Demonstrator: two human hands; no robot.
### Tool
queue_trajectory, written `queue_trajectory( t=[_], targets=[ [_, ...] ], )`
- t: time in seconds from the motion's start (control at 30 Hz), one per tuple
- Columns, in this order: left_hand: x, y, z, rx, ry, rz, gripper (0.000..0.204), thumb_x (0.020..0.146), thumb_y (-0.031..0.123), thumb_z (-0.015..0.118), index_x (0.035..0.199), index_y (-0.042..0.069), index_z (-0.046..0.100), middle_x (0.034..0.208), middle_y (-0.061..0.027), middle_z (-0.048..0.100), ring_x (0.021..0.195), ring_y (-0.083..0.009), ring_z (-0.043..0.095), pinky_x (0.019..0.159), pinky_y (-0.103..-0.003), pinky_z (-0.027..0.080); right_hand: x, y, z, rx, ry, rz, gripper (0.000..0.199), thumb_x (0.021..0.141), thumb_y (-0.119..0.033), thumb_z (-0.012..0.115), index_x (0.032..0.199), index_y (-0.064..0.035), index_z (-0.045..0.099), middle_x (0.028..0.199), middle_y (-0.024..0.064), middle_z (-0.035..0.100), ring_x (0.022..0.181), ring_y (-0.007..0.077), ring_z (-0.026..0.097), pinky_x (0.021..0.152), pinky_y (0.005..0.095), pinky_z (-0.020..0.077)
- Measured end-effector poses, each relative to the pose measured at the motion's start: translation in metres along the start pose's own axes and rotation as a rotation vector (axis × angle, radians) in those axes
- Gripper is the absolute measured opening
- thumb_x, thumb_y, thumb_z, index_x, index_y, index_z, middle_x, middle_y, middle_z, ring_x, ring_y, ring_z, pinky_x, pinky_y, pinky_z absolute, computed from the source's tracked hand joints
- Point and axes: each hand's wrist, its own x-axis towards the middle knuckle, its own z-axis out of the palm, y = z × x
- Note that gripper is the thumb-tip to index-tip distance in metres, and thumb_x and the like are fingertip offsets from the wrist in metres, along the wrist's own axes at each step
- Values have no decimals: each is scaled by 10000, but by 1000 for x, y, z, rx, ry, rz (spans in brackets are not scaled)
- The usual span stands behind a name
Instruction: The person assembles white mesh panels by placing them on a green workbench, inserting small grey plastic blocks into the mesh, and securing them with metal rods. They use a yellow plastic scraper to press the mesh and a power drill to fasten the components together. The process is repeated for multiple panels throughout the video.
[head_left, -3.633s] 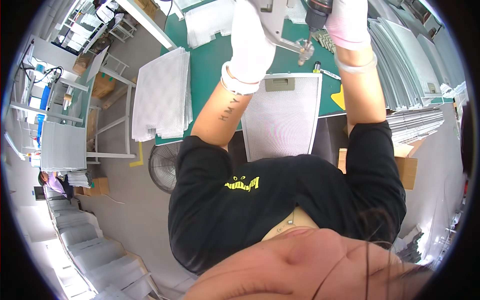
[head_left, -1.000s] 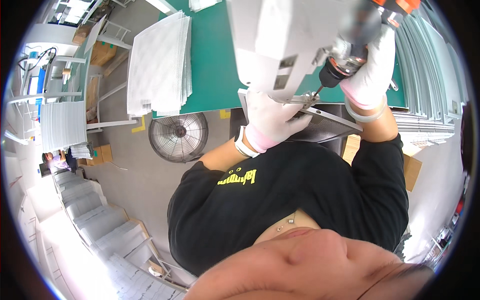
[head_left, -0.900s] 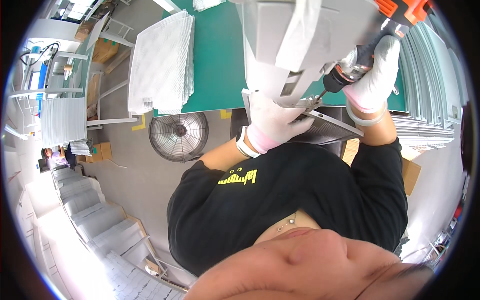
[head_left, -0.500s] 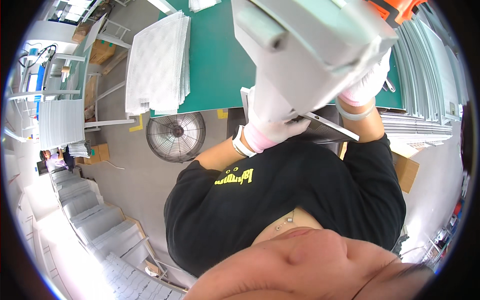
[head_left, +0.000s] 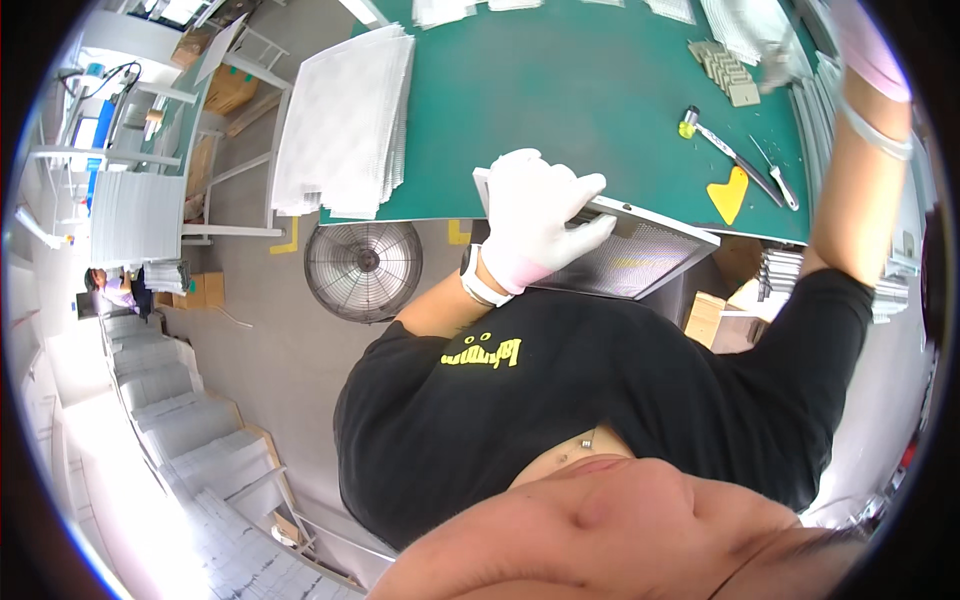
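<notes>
My left hand (head_left: 535,215), in a white glove, is closed over the upper edge of a framed mesh panel (head_left: 650,255). The panel has a light metal rim around dark mesh. It tilts between the table's near edge and my body. My right arm reaches out to the upper right. Of my right hand (head_left: 872,45) only the pink glove cuff and part of the glove show at the picture's rim, so its fingers are hidden. A blurred greyish thing (head_left: 785,65) lies to its left, too smeared to name.
On the green table (head_left: 560,90) lie a stack of white mesh sheets (head_left: 345,120), a hammer (head_left: 735,155), a screwdriver (head_left: 780,180), a yellow scraper (head_left: 728,195) and several small beige pieces (head_left: 725,72). A round fan (head_left: 363,262) stands below the table's left side.
The large pale grey device with an orange part has gone from in front of me. My right hand has moved up and right. My left hand stays at the panel.
</notes>
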Motion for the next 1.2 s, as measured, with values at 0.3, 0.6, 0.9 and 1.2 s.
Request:
queue_trajectory(
  t=[0.3,0.6,0.9,1.2],
  targets=[
    [28,9,-10,-17,-47,78,501,703,394,820,1099,110,707,808,-52,634,857,-295,595,888,-473,430,-52,-36,-29,-238,-439,214,720,848,-121,736,1519,-46,487,957,184,710,876,369,702,807,430,566],
    [-46,-111,-102,420,-185,-331,820,700,312,875,1387,-4,558,1392,-224,586,1327,-473,497,1140,-566,364,-291,5,-75,-84,774,919,608,970,-81,639,1545,4,458,1493,181,555,1252,269,606,1027,400,493],
    [-112,-180,-157,158,-462,-553,509,959,187,681,1444,69,580,1497,-170,557,1399,-353,497,1193,-463,363,-442,100,-200,-401,1313,967,507,1063,-338,573,1448,-9,593,1322,138,662,1260,185,590,999,296,490],
    [-32,-99,-182,336,383,-282,385,1020,168,547,1359,14,644,1329,-184,667,1282,-398,579,1164,-476,378,-394,121,-175,-1281,827,1153,522,1025,-389,617,1391,-17,629,1183,193,712,1027,282,682,959,373,516]
  ],
)
